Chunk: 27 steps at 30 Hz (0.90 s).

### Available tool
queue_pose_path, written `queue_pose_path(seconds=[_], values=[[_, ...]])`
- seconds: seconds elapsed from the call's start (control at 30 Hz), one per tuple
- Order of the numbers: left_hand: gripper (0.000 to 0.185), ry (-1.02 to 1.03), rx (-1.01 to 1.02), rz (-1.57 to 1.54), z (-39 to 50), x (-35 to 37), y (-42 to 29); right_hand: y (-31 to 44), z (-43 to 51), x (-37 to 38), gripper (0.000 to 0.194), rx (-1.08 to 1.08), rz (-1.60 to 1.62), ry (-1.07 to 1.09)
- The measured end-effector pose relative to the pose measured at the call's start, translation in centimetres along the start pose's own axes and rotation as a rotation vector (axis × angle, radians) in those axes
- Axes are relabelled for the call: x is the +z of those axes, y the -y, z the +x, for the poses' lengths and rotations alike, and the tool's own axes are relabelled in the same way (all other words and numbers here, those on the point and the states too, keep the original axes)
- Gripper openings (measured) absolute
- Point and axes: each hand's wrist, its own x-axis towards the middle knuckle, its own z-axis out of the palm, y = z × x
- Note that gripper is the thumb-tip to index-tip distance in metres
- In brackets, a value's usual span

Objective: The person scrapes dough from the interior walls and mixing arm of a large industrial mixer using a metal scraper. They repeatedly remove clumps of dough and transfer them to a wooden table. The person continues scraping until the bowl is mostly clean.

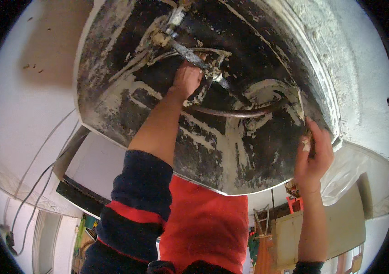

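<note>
Before me is a large dark basin smeared with pale, dough-like or plaster-like residue. Across it run a metal shaft with caked joints and a curved metal bar, which look like parts of a mixer. My left hand reaches into the middle, its fingers closed around part of this frame beside the shaft; the fingertips are partly hidden. At the basin's right side, my right hand grips a thin scraper, seen nearly edge-on, with its blade pointing up along the wall. Pale residue sticks to the right fingers.
The basin's pale rim curves close in front of my red clothing. Cables hang at the left near a white wall. Beyond the right forearm stand a beige panel, a clear plastic sheet and a small ladder-like frame.
</note>
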Motion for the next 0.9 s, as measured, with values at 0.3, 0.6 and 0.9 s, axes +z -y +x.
queue_pose_path(seconds=[0.3,0.6,0.9], values=[[0.035,0.011,0.476,-0.182,1.0,8.0,4.1,-0.1,0.1,0.0,0.033,-0.023,0.008,-0.036],[0.032,0.007,0.088,-0.218,-2.3,8.1,0.3,-0.3,0.1,0.0,0.038,-0.037,0.031,-0.056],[0.031,0.113,0.010,0.078,0.6,6.6,-7.2,-0.5,0.3,-0.3,0.038,-0.070,0.041,-0.043]])
